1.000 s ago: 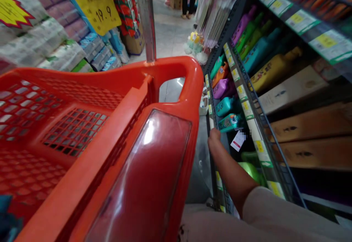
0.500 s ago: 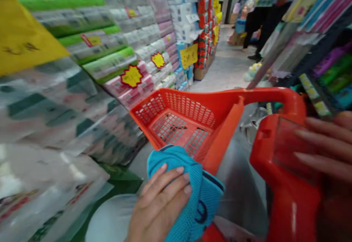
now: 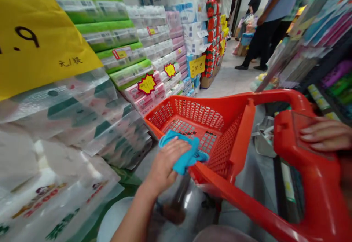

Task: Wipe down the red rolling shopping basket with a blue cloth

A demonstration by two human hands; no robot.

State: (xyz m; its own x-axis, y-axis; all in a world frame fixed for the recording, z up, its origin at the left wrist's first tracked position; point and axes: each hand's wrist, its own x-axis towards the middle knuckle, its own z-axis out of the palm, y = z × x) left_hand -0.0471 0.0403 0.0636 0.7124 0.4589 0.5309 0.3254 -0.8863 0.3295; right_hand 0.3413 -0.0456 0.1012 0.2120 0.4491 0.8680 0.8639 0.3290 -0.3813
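My left hand is closed on a blue cloth and presses it against the near rim of a red shopping basket. My right hand rests on the basket's red handle block, fingers laid flat over its top. The basket is tilted, its mesh floor showing.
Stacked packs of tissue and paper rolls with yellow price signs line the left. A shelf of bottles runs along the right. Other people stand down the aisle beyond the basket.
My view has drawn back from the basket. My left hand has slid the blue cloth forward along the rim, and my right hand has settled on the handle block.
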